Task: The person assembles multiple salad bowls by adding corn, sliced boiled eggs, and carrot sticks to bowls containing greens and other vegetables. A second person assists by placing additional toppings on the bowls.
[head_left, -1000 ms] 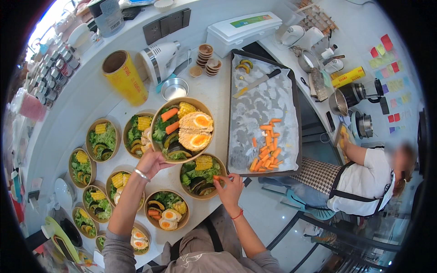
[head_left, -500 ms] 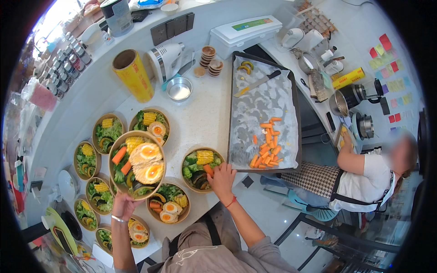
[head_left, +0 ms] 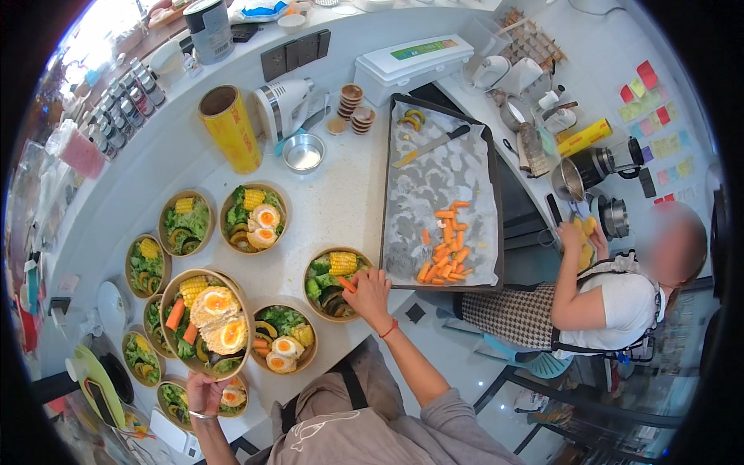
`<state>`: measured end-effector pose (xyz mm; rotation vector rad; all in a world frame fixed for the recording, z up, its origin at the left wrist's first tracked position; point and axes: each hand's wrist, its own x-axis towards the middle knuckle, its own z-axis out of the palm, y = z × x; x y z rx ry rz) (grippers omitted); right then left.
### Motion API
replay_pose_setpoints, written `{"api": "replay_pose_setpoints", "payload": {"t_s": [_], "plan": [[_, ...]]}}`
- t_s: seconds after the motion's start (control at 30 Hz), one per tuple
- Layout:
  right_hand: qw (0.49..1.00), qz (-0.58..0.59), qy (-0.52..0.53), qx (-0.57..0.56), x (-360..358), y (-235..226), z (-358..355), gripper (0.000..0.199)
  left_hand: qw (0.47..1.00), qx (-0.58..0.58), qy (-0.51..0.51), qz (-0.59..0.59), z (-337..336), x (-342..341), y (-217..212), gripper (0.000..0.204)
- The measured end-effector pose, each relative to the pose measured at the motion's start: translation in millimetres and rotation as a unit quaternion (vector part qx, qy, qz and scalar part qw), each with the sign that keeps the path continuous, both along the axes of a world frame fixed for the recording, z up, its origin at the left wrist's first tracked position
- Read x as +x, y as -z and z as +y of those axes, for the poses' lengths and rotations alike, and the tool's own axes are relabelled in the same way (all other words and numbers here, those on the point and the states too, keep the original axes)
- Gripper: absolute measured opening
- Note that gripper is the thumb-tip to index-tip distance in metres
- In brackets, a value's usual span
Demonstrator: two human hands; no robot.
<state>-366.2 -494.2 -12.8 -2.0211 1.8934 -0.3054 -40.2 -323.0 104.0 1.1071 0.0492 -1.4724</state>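
My left hand [head_left: 206,395] grips the lower rim of a round brown paper bowl [head_left: 246,350], raised above the other bowls. In it are two halves of a coated egg [head_left: 218,307], corn, carrot sticks and greens. My right hand [head_left: 370,298] is closed on a carrot stick [head_left: 348,284] at the right side of another salad bowl [head_left: 307,273]. That bowl holds broccoli, corn [head_left: 342,263] and dark-rimmed squash slices. Between my hands stands a bowl with egg halves [head_left: 284,353], corn and carrot.
Several more salad bowls [head_left: 184,222] stand at the left. A lined baking tray [head_left: 499,194] carries carrot sticks [head_left: 447,252], squash slices and a knife [head_left: 430,146]. A yellow roll [head_left: 230,132], hand mixer [head_left: 282,108] and metal tin [head_left: 304,152] stand behind. A co-worker [head_left: 612,302] works at the right counter.
My left hand has moved left and downward with its bowl. My right hand stays at its bowl with the carrot stick. The co-worker's hands have shifted at the counter.
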Motion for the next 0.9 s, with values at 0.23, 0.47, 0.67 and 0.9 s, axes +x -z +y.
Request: {"api": "replay_pose_setpoints", "payload": {"t_s": [0.23, 0.47, 0.67, 0.9], "plan": [[0.954, -0.275, 0.119, -0.021, -83, -8, -23, 0.023, 0.997, -0.003, -0.071, -0.002, 34, 5, -11, 0.061], [0.902, -0.338, 0.231, 0.133, -100, 22, 31, 0.034, 0.996, -0.050, -0.076, -0.020, 52, 7, -19, 0.061], [0.479, -0.689, 0.362, 0.406, 2, 45, 66, 0.023, 0.992, -0.033, -0.121, 0.018, 67, 8, -21, 0.066], [0.493, -0.732, 0.376, 0.282, 34, 52, -19, 0.029, 0.992, -0.035, -0.107, 0.054, 84, 0, -13, 0.064]]}}
